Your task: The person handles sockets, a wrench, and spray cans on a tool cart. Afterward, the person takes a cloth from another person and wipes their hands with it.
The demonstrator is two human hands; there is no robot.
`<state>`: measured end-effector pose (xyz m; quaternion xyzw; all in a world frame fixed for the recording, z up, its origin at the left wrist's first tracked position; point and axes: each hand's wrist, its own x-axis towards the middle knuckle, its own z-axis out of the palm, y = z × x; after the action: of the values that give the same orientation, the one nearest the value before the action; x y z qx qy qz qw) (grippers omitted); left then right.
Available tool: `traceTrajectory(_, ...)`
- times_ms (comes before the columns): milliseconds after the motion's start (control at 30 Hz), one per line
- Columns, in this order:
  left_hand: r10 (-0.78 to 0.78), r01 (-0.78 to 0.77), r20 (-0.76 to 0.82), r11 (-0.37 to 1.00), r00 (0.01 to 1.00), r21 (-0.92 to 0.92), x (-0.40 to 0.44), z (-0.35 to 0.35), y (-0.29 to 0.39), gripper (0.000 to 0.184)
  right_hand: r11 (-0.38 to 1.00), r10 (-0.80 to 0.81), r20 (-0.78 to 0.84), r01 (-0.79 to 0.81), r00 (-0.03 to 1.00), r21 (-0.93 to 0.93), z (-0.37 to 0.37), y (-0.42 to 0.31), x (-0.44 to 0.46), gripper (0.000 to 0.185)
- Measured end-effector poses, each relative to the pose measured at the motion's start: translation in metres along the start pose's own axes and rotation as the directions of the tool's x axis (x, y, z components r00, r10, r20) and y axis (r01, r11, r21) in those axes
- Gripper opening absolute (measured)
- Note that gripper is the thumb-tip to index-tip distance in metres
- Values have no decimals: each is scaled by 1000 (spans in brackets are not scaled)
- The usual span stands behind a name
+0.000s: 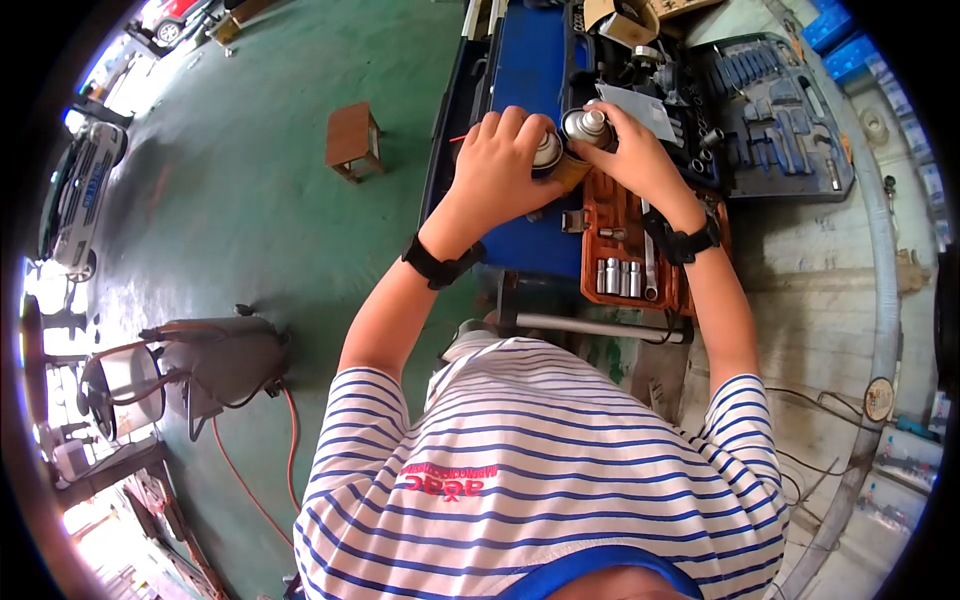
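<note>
My left hand (500, 165) is wrapped round a spray can (547, 150) with a pale top; a thin red straw shows beside its fingers. My right hand (640, 160) grips a second spray can (590, 124), silver at the top with a white nozzle. The two cans stand side by side over the blue cart top (528, 60), and my fingers cover much of both. Just below my right hand lies an open orange socket case (588, 265) holding several sockets (620, 277) and a combination wrench (651, 270).
An open grey tool case (835, 180) lies at the right, beside a dark case (685, 110) of loose tools. A cardboard box (620, 22) sits at the far end. On the green floor stand a wooden stool (348, 135) and a grey tank (230, 360) with an orange hose.
</note>
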<state>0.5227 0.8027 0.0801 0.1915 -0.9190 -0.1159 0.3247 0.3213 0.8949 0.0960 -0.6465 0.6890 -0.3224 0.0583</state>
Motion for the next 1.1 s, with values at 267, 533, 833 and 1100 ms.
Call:
traceTrajectory(267, -92, 84, -65, 990, 994, -117, 15, -5, -51, 60, 991, 41, -22, -43, 999, -125, -11, -20, -13, 54)
traceTrajectory(533, 78, -83, -64, 994, 995, -73, 63, 15, -71, 97, 985, 128, 174, -146, 976, 95, -38, -64, -24, 49)
traceTrajectory(833, 172, -157, 87, 975, 981, -157, 90, 50, -47, 103, 975, 204, 241, -220, 949, 41, -32, -82, -41, 51)
traceTrajectory(1100, 259, -215, 146, 941, 955, -262, 93, 54, -42, 100, 984, 149, 305, -171, 941, 46, -31, -87, -41, 52)
